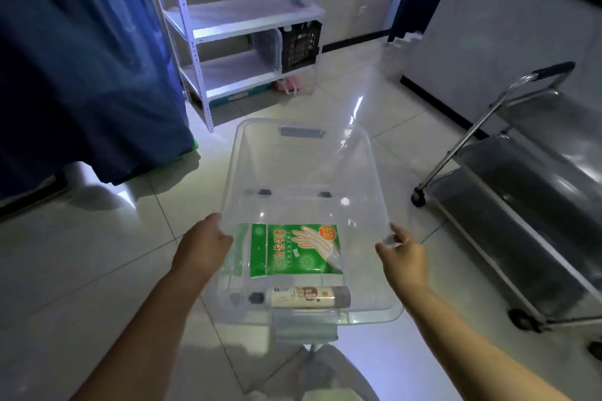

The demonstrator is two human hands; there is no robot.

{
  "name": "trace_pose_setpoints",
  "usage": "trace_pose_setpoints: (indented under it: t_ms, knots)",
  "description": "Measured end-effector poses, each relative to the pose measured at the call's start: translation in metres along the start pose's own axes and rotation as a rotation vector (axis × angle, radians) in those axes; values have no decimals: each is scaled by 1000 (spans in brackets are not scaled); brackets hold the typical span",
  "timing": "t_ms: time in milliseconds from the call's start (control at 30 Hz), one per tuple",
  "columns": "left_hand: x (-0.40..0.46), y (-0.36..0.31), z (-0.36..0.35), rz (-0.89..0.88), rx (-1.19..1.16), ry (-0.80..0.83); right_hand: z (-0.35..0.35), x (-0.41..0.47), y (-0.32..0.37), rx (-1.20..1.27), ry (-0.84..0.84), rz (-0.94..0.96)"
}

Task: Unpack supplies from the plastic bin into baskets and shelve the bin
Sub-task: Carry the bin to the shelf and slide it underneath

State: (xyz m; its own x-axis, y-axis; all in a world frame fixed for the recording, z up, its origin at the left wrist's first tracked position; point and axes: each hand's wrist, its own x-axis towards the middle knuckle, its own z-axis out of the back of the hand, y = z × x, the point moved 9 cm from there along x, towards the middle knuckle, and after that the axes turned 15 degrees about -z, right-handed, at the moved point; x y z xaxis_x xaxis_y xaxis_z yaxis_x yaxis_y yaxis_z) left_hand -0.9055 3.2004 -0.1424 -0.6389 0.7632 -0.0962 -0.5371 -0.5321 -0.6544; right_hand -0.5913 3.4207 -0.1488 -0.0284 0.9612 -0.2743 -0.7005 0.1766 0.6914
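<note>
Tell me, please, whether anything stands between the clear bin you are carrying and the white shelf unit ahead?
Nothing visible does. The left hand and right hand hold the clear plastic bin by its sides, and bare tiled floor runs to the white shelf unit. The steel trolley stands off to the right, the blue curtain to the left.

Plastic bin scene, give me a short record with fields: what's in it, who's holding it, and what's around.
bin: clear plastic bin, lidless, carried above the tiled floor
contents: green glove packet; tube lying on its side
left hand: left hand gripping the left rim
right hand: right hand gripping the right rim
ahead: white shelf unit with a black crate
right side: metal cart
</note>
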Motion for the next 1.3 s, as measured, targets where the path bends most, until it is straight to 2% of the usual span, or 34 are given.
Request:
trace_pose_setpoints:
  t_ms: [200,567,833,1000,1300]
  knots:
    - [131,-20,-21,-3,21,-34,-30,124,55,-29,-6,3]
    - [338,-49,-27,139,-40,-101,-88,342,204,-81,112,113]
    - [474,-11,-1,220,-58,-155,-179,449,315,-128,187,149]
    - [582,20,26,214,-79,-119,-244,505,382,-124,168,114]
    - [726,58,70,255,-46,-82,-338,582,484,-205,154,96]
